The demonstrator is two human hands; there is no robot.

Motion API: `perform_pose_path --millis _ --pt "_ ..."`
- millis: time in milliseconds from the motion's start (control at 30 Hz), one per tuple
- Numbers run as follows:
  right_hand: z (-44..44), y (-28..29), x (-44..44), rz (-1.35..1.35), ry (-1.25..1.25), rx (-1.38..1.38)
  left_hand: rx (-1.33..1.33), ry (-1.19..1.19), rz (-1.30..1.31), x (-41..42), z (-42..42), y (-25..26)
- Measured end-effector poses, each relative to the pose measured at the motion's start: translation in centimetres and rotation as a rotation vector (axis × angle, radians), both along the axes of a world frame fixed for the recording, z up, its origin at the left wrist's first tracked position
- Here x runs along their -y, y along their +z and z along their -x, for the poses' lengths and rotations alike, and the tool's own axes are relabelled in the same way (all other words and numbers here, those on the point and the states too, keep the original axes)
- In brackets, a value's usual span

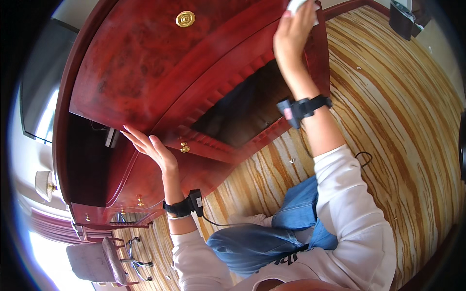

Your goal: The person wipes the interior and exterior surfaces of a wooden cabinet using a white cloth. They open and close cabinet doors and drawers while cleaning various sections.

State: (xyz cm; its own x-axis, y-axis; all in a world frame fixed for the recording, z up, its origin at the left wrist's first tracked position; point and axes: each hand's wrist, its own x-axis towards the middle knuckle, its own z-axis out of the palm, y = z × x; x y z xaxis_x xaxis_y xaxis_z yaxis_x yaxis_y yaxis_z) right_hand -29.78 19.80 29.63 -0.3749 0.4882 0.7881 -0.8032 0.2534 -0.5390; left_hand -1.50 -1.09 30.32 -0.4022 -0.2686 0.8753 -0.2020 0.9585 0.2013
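My right hand [294, 34] is at the top of the view, with a white cloth or tissue [296, 5] in its fingers. It lies against the right side of a glossy red wooden cabinet [123, 69], and part of the cloth is cut off by the frame. Lower left, my left hand [156, 151] has its fingers stretched out, holding nothing. Its fingertips are at the lower edge of the large burl panel, beside a dark open compartment [91, 156]; whether they touch is unclear. A brass knob [185, 147] sits just right of that hand.
A round brass fitting [185, 19] is on the upper panel. Below it is a dark glass pane [244, 105]. Striped carpet [367, 91] spreads right, with a bin [401, 20] far off. A television [43, 80], lamp [44, 185] and chair [91, 261] stand left.
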Motion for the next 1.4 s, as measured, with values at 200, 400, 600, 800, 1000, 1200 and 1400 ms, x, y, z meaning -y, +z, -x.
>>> perform_pose_path --millis 200,400,600,800,1000,1200,1400 --pt "-13.6 -4.3 10.5 -0.443 0.380 -0.153 -0.008 -0.014 -0.018 -0.4 0.4 0.0" --pt "-16.2 -7.0 12.7 -0.918 0.208 -0.535 0.004 -0.007 -0.022 -0.1 0.6 0.3" --pt "-6.8 -7.8 5.2 -0.896 0.188 -0.424 0.030 0.055 -0.004 0.4 -0.2 -0.1" --pt "3.2 -7.6 -5.3 -0.567 -0.037 -0.148 0.004 0.044 -0.004 -0.3 1.2 -0.1" --pt "1.1 -7.0 -2.2 -0.131 0.047 0.039 -0.012 0.090 0.033 -0.5 0.9 -0.1" --pt "-11.7 -7.4 7.1 -0.421 0.648 -0.161 0.016 0.108 0.023 -0.2 0.1 -0.1" --pt "-15.7 -9.5 11.8 -0.855 0.252 -0.527 0.023 0.084 0.010 -0.2 0.9 0.0"
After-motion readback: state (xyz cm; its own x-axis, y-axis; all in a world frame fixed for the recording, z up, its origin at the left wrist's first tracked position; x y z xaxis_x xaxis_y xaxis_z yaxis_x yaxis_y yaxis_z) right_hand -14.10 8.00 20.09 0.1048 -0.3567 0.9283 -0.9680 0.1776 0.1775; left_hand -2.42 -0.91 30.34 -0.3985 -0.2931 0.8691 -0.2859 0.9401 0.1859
